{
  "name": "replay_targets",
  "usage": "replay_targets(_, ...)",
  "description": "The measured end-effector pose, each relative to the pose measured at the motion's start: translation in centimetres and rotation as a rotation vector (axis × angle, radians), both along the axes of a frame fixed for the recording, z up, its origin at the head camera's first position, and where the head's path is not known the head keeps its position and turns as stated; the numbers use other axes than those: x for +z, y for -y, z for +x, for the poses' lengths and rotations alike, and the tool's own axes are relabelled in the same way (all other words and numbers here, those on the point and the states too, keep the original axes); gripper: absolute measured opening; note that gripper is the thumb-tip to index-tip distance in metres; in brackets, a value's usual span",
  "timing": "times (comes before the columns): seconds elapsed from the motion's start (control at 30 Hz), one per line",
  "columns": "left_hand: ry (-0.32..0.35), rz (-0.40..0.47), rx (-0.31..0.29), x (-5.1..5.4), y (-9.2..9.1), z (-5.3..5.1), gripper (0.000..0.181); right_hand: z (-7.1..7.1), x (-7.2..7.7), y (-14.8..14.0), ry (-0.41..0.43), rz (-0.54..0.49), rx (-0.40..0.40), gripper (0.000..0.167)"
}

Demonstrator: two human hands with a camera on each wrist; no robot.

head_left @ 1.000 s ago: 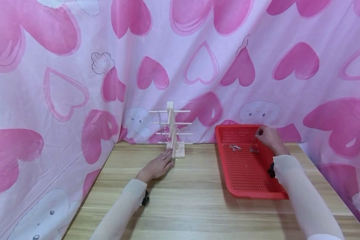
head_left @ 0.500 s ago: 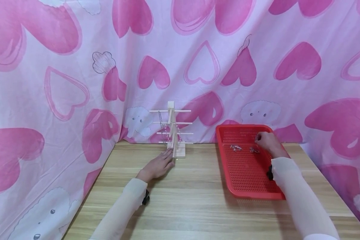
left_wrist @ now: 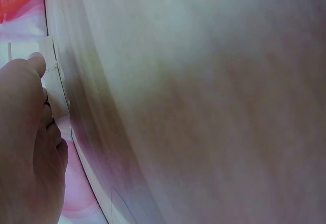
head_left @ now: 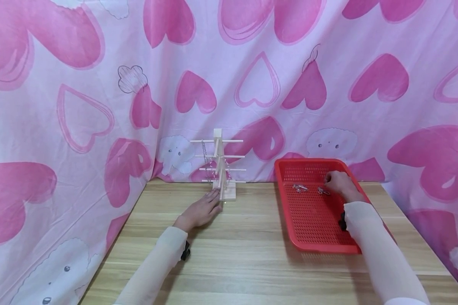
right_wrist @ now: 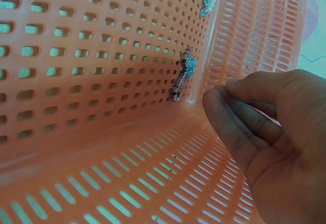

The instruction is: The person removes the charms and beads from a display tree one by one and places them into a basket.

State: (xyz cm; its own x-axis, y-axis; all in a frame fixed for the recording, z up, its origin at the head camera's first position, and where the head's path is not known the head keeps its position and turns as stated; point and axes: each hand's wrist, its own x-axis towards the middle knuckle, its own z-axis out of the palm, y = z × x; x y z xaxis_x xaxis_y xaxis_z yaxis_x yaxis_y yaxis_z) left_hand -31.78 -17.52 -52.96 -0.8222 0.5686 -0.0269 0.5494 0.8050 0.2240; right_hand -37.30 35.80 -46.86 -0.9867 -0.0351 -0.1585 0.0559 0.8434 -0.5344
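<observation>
A wooden stand [head_left: 218,165] with several horizontal rods stands near the table's back edge. A thin silver chain [head_left: 204,150] hangs from its left rods, and a beaded necklace [head_left: 229,169] is looped around lower ones. My left hand [head_left: 200,212] lies on the table, its extended fingers touching the left side of the stand's base. Inside the red basket, my right hand [head_left: 341,184] hovers near the back right wall. In the right wrist view its thumb and fingertips are drawn together, with nothing visible between them. Below lies a small heap of jewelry [head_left: 322,191], apart from the fingers.
The red perforated basket [head_left: 294,245] occupies the table's right side. A second heap of silver jewelry [head_left: 300,187] lies in it to the left of the first. Pink heart-patterned cloth [head_left: 194,93] hangs behind and at the sides of the wooden table [head_left: 244,262].
My right hand has sunk slightly lower inside the basket. A faint thin strand under its fingertips one second ago no longer shows. The left hand stays in place against the stand.
</observation>
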Motion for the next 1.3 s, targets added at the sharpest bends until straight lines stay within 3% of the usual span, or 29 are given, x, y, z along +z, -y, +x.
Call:
replay_targets(0.2, 0.005, -0.007, 0.005, 0.1, 0.0, 0.1, 0.065, 0.3, 0.2, 0.2, 0.031, -0.031, -0.015, 0.032)
replay_targets(0.4, -0.007, -0.007, -0.001, -0.2, 0.0, -0.1, 0.065, 0.4, 0.5, 0.7, 0.035, -0.013, -0.02, 0.025)
replay_targets(0.73, -0.015, -0.006, -0.008, -0.7, 0.1, -0.6, 0.066, 0.0, 1.7, 2.2, -0.131, 0.058, 0.055, 0.015)
replay_targets(0.97, -0.013, -0.019, 0.005, -1.0, 0.1, -0.6, 0.066, 0.1, 3.0, 4.6, -0.231, 0.037, 0.111, 0.013)
replay_targets(1.3, -0.01, -0.006, 0.011, -0.9, 0.0, -0.5, 0.066, 0.2, 5.3, 8.6, -0.301, 0.004, 0.172, 0.016)
